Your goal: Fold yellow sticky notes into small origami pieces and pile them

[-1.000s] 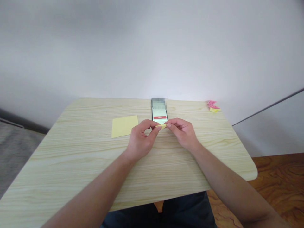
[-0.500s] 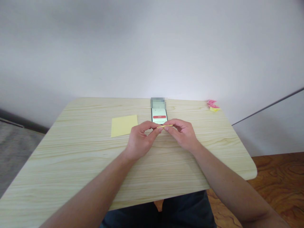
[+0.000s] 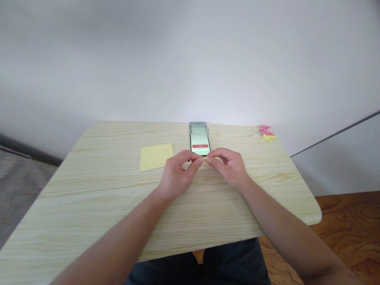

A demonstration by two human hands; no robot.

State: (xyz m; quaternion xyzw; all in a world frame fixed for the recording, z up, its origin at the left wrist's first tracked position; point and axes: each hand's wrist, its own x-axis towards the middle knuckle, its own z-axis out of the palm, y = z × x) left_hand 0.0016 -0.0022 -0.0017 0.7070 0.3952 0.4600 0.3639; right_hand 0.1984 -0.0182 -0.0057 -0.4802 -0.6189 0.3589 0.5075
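Between both hands is a small piece of folded yellow paper (image 3: 205, 158), mostly hidden by the fingers. My left hand (image 3: 179, 174) pinches its left end with thumb and forefinger. At the right end, the thumb and fingers of my right hand (image 3: 228, 166) are closed on it too. Just beyond the fingertips lies a phone (image 3: 200, 144) with a lit screen and a red bar; its upper part is blurred out. A flat yellow paper sheet (image 3: 154, 157) rests on the table to the left, its right corner close behind my left hand.
The pale wood-grain table (image 3: 103, 190) stands against a white wall (image 3: 190, 59). Small folded pink paper pieces (image 3: 266, 130) and a yellow one (image 3: 268, 137) sit near its far right corner. Below the near edge are my legs (image 3: 231, 261); wooden floor (image 3: 350, 225) shows at right.
Less of the yellow paper shows between my fingers, and my fingertips have shifted slightly along it. The view has moved a little; the phone, sheet and folded pieces lie as before.
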